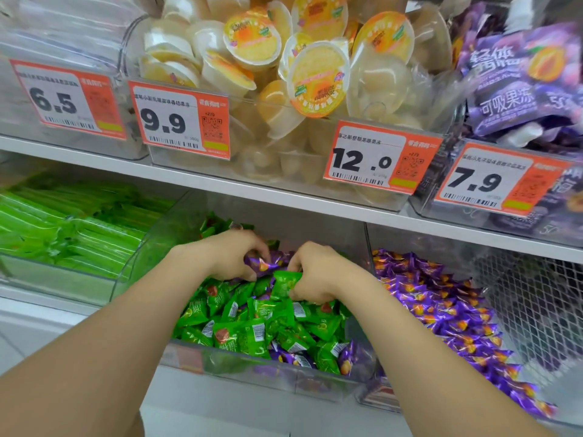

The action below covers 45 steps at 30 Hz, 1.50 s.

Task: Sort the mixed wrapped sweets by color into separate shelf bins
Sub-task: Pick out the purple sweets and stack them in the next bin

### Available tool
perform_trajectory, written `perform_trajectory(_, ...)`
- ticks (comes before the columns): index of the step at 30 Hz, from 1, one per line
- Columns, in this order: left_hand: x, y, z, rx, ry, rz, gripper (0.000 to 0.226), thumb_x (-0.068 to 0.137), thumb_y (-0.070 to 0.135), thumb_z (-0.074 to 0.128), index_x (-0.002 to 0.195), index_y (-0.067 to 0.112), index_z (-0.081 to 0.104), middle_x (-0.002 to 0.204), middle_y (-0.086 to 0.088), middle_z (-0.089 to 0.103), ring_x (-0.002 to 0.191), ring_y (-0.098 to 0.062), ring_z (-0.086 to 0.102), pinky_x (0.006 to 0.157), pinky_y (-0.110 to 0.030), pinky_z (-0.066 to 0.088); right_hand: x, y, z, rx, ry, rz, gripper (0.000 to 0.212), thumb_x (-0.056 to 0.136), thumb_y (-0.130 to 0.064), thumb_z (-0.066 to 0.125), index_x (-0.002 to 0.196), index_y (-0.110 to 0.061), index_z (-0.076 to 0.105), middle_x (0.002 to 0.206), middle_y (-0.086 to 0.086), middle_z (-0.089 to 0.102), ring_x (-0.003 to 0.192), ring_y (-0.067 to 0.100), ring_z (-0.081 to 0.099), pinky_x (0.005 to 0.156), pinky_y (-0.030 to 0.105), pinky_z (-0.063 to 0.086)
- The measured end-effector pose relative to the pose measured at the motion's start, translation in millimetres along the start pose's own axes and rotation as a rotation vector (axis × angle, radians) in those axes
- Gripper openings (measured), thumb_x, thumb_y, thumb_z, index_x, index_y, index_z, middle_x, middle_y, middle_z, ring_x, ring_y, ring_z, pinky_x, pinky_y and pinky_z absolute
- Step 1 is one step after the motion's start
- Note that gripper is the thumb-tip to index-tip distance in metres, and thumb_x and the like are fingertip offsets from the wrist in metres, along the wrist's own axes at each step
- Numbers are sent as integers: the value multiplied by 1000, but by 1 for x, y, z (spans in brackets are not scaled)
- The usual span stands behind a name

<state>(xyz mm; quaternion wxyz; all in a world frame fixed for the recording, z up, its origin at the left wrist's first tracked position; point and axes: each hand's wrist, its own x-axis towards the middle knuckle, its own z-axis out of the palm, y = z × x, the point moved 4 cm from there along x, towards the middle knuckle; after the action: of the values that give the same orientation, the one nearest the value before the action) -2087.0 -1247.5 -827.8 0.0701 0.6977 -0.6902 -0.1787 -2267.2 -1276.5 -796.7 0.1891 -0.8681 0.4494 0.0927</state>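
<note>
A clear middle bin [239, 364] on the lower shelf holds mostly green wrapped sweets [252, 326] with some purple wrapped sweets [350, 357] mixed in at the front. My left hand [230, 253] reaches into the back of this bin and its curled fingers grip purple sweets [262, 264]. My right hand [315, 272] is beside it, fingers curled down into the pile, pinching a green sweet [285, 282]. The bin to the right [375, 395] is full of purple sweets [441, 310].
To the left a clear bin holds long green packets [72, 234]. On the upper shelf [284, 200] stand bins of yellow jelly cups [284, 74] and purple pouches [517, 89], with orange price tags [383, 157] in front. A mesh basket [536, 304] is at far right.
</note>
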Motion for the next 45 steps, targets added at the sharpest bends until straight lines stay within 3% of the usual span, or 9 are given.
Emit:
perform_trajectory(3, -15, -1, -4, -22, -7, -22, 43, 88, 24, 83, 126, 37, 68, 98, 12, 59, 83, -5, 56, 70, -21, 41, -11, 12, -10, 74, 25, 7, 48, 83, -18, 81, 128, -28, 65, 120, 9, 64, 72, 16, 66, 53, 19, 50)
perform_trajectory(6, -26, -1, -11, -47, 73, -55, 44, 93, 29, 78, 134, 32, 64, 92, 10, 56, 84, -9, 54, 78, -28, 41, -15, 16, -16, 215, 98, -1, 38, 89, -19, 74, 126, -25, 65, 116, 8, 69, 87, 20, 71, 75, 29, 59)
perform_trajectory(13, -53, 10, -24, -171, 138, -96, 35, 98, 31, 71, 132, 23, 64, 110, -1, 69, 93, -19, 70, 86, -35, 57, -32, 4, -15, 540, 187, -25, 40, 99, -2, 38, 119, -20, 68, 103, 11, 67, 77, 23, 75, 65, 34, 60)
perform_trajectory(17, -76, 34, -26, -612, 181, -120, 21, 104, 9, 60, 122, 21, 61, 97, -15, 75, 76, -21, 78, 71, -37, 66, -43, -2, -9, 756, 143, -76, 38, 95, -5, 58, 131, -19, 59, 102, 14, 72, 70, 17, 67, 69, 40, 59)
perform_trajectory(22, -99, 70, -25, -1006, 208, -116, 27, 103, 1, 60, 120, 21, 68, 102, -14, 77, 84, -26, 79, 76, -29, 64, -61, 6, -9, 744, 156, -115, 69, 78, -33, 84, 141, -28, 56, 115, -2, 70, 82, 10, 68, 81, 33, 59)
perform_trajectory(29, -99, 108, -20, -1275, 97, -25, 24, 102, 1, 59, 123, 6, 70, 114, -18, 76, 109, -33, 74, 95, -40, 61, -93, 33, -22, 690, 340, -144, 63, 71, -39, 94, 126, -33, 65, 109, -10, 73, 94, 8, 73, 92, 38, 60)
perform_trajectory(35, -95, 135, -14, -987, 216, 24, 20, 90, 14, 81, 109, 18, 77, 97, -9, 79, 82, -19, 72, 85, -39, 61, -120, 65, -27, 870, 333, -94, 34, 88, -10, 75, 115, -27, 64, 105, 1, 74, 87, 23, 72, 91, 50, 57)
perform_trajectory(40, -82, 168, 0, -934, 269, 54, 19, 93, 15, 78, 106, 28, 75, 92, -8, 78, 73, -26, 68, 77, -39, 56, -140, 114, -38, 995, 329, -106, 22, 97, -14, 74, 116, -23, 72, 99, 2, 78, 79, 22, 76, 75, 36, 62)
perform_trajectory(45, -67, 196, 5, -649, 442, 168, 28, 95, 25, 72, 119, 39, 65, 97, 10, 73, 81, -4, 66, 79, -30, 52, -128, 204, -39, 504, 533, 158, 34, 97, -23, 72, 130, -17, 67, 119, -5, 71, 100, 7, 67, 87, 23, 48)
